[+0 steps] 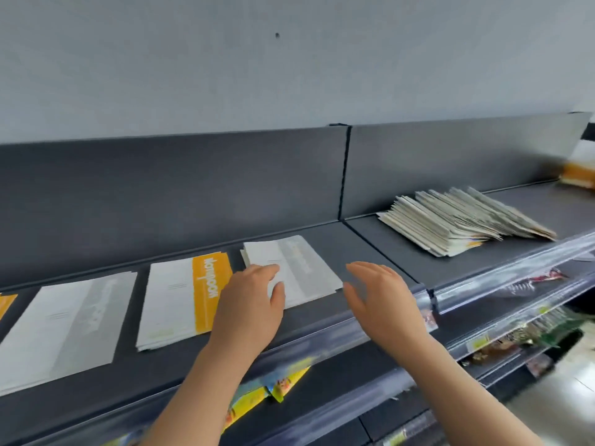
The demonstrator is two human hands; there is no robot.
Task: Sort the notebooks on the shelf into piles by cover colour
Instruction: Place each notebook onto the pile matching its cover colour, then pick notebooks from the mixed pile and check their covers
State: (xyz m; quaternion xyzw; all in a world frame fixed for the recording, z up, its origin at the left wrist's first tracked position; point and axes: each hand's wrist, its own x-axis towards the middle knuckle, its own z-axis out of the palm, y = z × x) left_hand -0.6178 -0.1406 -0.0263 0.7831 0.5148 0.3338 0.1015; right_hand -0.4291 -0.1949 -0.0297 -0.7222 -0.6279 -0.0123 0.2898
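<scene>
Several low piles of notebooks lie on the dark grey shelf (322, 317). A white-and-orange pile (180, 300) sits left of centre, with a white-and-grey pile (64, 326) further left. A pale white pile (302, 268) lies in the middle. My left hand (251, 304) rests with straight fingers on that pale pile's left part. My right hand (380, 297) hovers open just right of the pile, holding nothing. A large slanted heap of unsorted notebooks (460, 220) lies on the right section.
An orange cover corner (6, 304) peeks in at the far left. Orange-and-white items (579, 172) sit blurred at the far right. Lower shelves (483, 342) carry colourful goods behind clear price rails. A grey back panel closes the shelf behind.
</scene>
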